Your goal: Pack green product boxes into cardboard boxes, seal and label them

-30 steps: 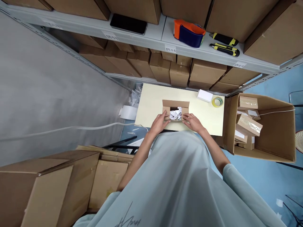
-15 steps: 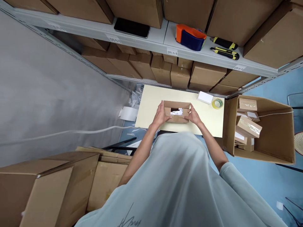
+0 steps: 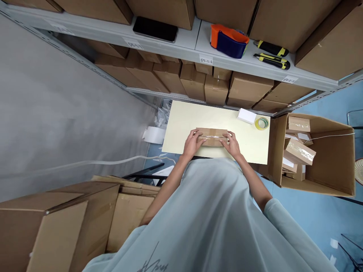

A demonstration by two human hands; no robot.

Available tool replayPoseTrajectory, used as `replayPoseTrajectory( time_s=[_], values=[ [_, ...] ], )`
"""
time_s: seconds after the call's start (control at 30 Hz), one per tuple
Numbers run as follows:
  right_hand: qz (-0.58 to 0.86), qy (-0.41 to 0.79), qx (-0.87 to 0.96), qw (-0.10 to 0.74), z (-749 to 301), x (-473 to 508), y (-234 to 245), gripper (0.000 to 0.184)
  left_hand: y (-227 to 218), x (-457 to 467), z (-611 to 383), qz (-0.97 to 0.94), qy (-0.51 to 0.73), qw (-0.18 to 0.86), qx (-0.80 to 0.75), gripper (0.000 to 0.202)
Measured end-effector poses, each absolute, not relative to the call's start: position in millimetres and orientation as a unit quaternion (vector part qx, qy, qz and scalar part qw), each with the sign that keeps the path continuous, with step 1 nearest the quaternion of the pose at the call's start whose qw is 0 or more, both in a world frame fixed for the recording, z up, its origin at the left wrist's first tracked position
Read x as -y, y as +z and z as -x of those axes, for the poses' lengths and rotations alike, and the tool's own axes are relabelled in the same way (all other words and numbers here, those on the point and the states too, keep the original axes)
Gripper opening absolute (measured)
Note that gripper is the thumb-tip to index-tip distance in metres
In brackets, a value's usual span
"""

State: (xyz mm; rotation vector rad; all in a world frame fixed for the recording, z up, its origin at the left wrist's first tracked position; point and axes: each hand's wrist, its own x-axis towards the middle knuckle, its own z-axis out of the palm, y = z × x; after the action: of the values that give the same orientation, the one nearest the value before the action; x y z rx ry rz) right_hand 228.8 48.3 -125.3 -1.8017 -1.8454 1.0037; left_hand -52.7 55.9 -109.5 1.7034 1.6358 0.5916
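A small brown cardboard box (image 3: 212, 136) sits near the front edge of a pale cream table (image 3: 184, 121), its top flaps folded down with a shiny strip of tape along the seam. My left hand (image 3: 193, 142) presses on the box's left end, fingers curled over the top. My right hand (image 3: 233, 143) holds the right end the same way. A roll of yellowish tape (image 3: 261, 123) and a white pad (image 3: 246, 115) lie at the table's far right corner.
A large open carton (image 3: 329, 151) with several taped small boxes stands right of the table. A shelf (image 3: 181, 41) above holds a phone (image 3: 154, 28), an orange-blue tape dispenser (image 3: 228, 36) and two yellow-black knives (image 3: 271, 54). Cardboard boxes (image 3: 56, 219) are stacked at lower left.
The box's flaps were open with white crumpled paper showing; both hands folded them down, and the top is now closed under my fingers.
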Motion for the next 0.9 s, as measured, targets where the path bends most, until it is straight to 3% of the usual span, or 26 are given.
replayPoseTrajectory(
  time_s=[0.2, 0.9],
  values=[
    [0.643, 0.384, 0.623, 0.226, -221, -62, -135, 0.035, -113, -60, 50, -0.633, 0.228, 0.351, -0.652, 0.03],
    [0.728, 0.431, 0.509, 0.161, -192, -85, -107, 0.031, -113, -78, 54, -0.621, 0.158, 0.399, -0.655, 0.043]
  ],
)
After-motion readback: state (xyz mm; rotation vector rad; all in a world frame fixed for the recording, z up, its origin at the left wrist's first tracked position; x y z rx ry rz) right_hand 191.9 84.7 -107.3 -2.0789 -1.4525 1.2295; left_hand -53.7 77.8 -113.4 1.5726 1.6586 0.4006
